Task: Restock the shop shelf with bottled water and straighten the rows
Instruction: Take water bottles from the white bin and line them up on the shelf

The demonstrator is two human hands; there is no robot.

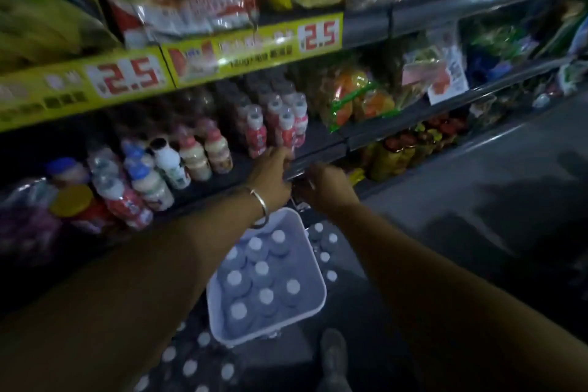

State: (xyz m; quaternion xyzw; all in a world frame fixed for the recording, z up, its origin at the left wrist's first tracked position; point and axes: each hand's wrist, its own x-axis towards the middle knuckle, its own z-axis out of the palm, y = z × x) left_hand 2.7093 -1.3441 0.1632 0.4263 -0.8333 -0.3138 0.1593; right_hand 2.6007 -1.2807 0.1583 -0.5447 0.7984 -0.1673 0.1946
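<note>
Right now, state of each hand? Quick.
Left hand: at the dark metal shelf edge by the red-labelled small bottles; grip cannot be told, fingers hidden.
Right hand: at the same edge, blurred; cannot tell.

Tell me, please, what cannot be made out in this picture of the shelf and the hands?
- Right hand, head view: blurred by motion, so its grip is unclear.
- Left hand: fingers reach the shelf edge, hidden behind the knuckles.
- Price strip: small print blurred.
- Basket: bottle labels unseen, only caps show.
</note>
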